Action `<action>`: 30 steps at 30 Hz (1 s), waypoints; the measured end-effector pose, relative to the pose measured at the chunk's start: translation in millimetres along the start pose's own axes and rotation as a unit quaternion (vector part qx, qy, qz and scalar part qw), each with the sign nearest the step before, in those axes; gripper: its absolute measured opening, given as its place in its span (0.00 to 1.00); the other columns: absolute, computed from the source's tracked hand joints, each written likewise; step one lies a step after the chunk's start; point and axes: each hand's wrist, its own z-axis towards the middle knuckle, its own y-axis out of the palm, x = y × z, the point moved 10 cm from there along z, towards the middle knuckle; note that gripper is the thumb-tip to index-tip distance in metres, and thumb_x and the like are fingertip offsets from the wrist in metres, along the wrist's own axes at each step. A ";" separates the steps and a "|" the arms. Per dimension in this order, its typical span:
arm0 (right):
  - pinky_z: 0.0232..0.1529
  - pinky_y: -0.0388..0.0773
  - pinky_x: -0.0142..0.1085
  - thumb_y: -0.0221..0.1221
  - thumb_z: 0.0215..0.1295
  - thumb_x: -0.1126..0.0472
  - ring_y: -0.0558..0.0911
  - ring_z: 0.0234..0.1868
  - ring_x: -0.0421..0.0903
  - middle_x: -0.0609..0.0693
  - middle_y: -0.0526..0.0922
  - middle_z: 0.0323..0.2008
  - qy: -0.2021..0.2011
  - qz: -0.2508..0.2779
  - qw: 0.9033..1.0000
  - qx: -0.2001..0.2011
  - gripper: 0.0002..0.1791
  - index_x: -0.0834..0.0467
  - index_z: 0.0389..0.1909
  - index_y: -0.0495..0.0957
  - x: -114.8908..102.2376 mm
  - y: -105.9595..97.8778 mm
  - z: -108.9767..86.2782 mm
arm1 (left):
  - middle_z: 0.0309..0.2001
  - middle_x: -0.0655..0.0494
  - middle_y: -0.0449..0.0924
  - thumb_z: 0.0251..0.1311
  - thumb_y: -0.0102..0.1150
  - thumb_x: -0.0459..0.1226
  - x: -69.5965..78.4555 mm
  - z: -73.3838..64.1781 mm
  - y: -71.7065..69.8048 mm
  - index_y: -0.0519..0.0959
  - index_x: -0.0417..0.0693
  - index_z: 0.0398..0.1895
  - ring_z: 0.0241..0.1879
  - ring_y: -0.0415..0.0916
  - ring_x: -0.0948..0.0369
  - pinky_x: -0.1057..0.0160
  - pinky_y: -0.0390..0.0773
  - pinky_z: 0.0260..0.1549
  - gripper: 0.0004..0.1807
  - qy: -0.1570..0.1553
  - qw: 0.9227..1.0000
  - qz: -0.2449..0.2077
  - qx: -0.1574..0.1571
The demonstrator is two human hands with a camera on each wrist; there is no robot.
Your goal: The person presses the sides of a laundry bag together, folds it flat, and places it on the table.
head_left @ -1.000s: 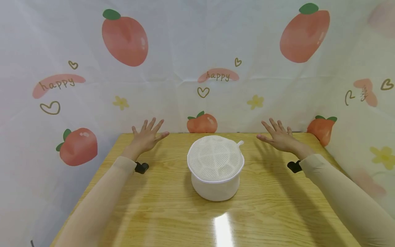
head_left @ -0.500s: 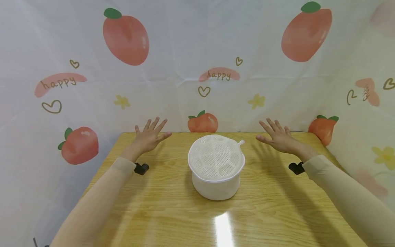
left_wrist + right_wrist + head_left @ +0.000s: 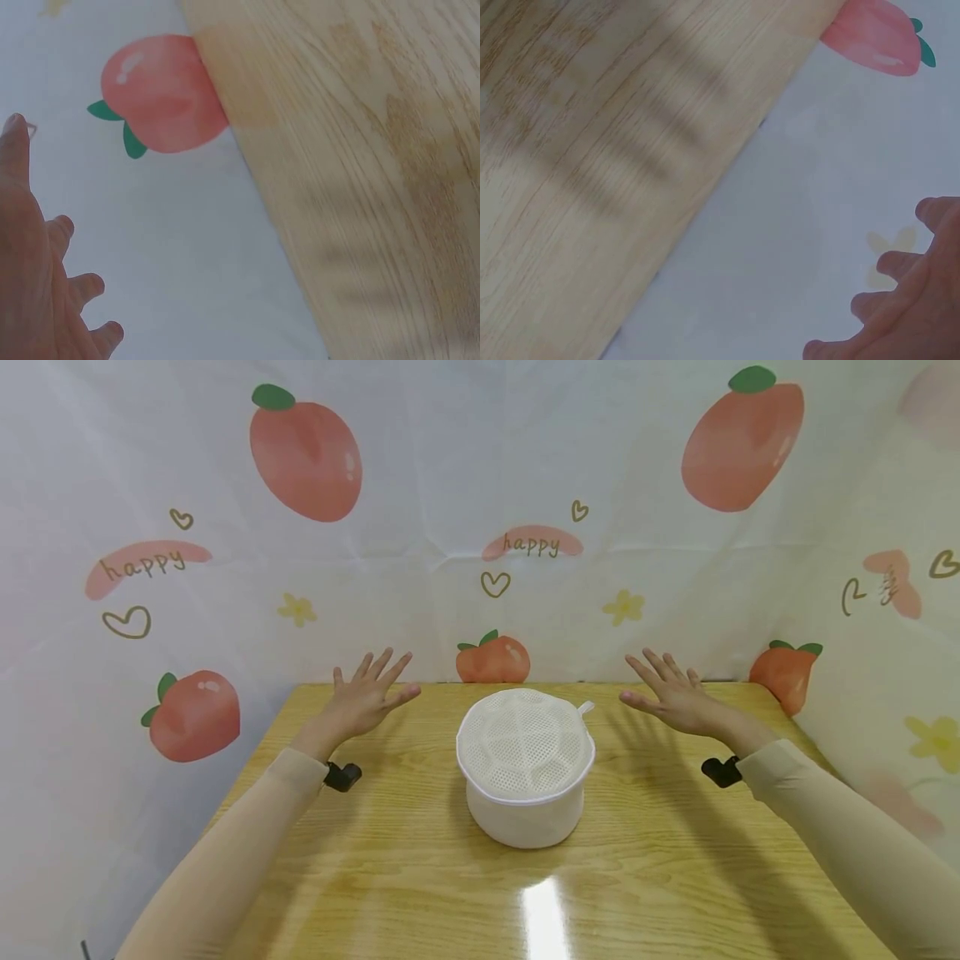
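A round cream-white mesh laundry bag (image 3: 525, 752) stands in the middle of the table in the head view. Its top is netted, with a white piped rim and a small loop tab (image 3: 586, 708) at the upper right. To its left my left hand (image 3: 358, 703) hovers over the table, fingers spread and holding nothing. My right hand (image 3: 677, 703) is held up likewise on the right, apart from the bag. Each wrist view shows only fingers and part of a palm, the left hand (image 3: 37, 277) and the right hand (image 3: 911, 300), with no bag in sight.
The wooden table (image 3: 420, 893) has a bright glare patch near its front. Behind it and along both sides hangs a white curtain (image 3: 420, 468) printed with peaches, hearts and flowers. A small black wrist device (image 3: 342, 777) sits on my left wrist, another (image 3: 722, 771) on the right.
Both hands have drifted slightly inward, toward the bag, with fingers still spread. The bag has stayed in its place.
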 end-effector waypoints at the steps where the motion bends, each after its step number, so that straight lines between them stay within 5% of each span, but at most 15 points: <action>1: 0.68 0.24 0.77 0.48 0.80 0.36 0.26 0.79 0.72 0.66 0.30 0.83 0.000 0.001 1.000 0.000 0.47 0.55 0.85 0.39 -0.7 0.2 -0.5 | 0.85 0.42 0.37 0.72 0.31 0.73 0.2 -0.4 0.2 0.44 0.60 0.87 0.81 0.33 0.34 0.16 0.29 0.64 0.48 0.000 1.000 0.001 0.001; 30: 0.70 0.28 0.76 0.50 0.80 0.39 0.29 0.80 0.72 0.65 0.32 0.83 -0.030 0.019 0.999 0.005 0.46 0.52 0.86 0.40 -21.7 6.1 -6.4 | 0.85 0.45 0.36 0.77 0.38 0.66 18.8 -8.4 2.2 0.45 0.61 0.86 0.82 0.32 0.37 0.18 0.28 0.65 0.43 0.021 1.000 -0.002 0.000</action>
